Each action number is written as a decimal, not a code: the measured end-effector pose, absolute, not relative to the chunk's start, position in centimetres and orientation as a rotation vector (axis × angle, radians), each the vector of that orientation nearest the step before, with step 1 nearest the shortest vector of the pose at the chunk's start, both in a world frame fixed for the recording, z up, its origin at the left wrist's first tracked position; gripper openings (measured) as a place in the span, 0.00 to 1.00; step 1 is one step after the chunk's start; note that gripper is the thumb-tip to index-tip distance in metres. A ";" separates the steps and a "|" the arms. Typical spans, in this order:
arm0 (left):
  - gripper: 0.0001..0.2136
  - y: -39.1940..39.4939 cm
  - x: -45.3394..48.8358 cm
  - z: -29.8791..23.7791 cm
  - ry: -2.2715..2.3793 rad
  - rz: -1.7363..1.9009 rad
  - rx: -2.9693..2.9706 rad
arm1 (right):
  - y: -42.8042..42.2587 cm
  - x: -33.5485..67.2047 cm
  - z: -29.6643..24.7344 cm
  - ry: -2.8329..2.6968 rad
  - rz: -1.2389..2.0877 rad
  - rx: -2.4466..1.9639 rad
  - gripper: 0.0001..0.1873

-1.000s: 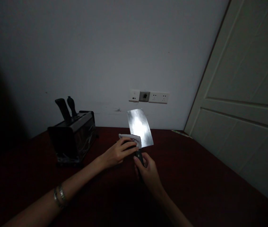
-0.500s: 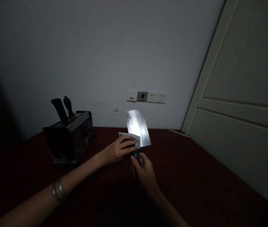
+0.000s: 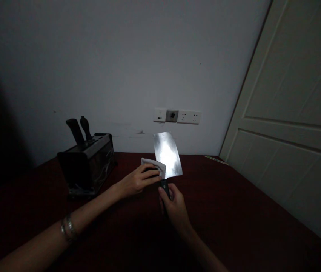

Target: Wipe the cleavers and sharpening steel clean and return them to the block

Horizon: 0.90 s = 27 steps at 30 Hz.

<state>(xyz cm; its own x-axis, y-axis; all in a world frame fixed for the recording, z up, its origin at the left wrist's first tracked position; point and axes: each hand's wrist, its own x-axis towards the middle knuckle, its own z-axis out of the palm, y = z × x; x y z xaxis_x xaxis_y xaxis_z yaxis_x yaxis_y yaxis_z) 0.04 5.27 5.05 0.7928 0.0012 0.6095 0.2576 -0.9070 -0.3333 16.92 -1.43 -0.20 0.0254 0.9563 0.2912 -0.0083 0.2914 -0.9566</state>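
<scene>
My right hand (image 3: pixel 175 207) is closed round the dark handle of a cleaver (image 3: pixel 168 154), whose broad shiny blade stands upright and tilts slightly left above the dark red table (image 3: pixel 234 211). My left hand (image 3: pixel 137 180) pinches a folded white cloth (image 3: pixel 154 165) against the lower left part of the blade. A metal bracelet sits on my left wrist.
A dark knife block (image 3: pixel 88 161) with two black handles sticking up stands at the back left of the table against the wall. A strip of wall sockets (image 3: pixel 177 116) is behind the cleaver. A white door (image 3: pixel 290 124) fills the right side.
The cleaver and both hands have stayed nearly still; the cloth has shifted very slightly on the blade's lower edge. The view swayed a little left and back.
</scene>
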 end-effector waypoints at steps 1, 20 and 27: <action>0.16 5.5 -0.3 4.8 -0.210 -0.853 -2.577 | -1.3 17.0 -0.1 -1.289 0.998 -0.988 0.16; 0.20 2.3 -1.9 0.4 -0.750 -0.569 -3.031 | -0.8 16.0 1.7 -1.193 1.147 -0.850 0.21; 0.11 -0.3 -2.9 5.4 -0.777 -1.332 -2.642 | -2.0 14.8 4.7 -0.980 1.414 -0.725 0.21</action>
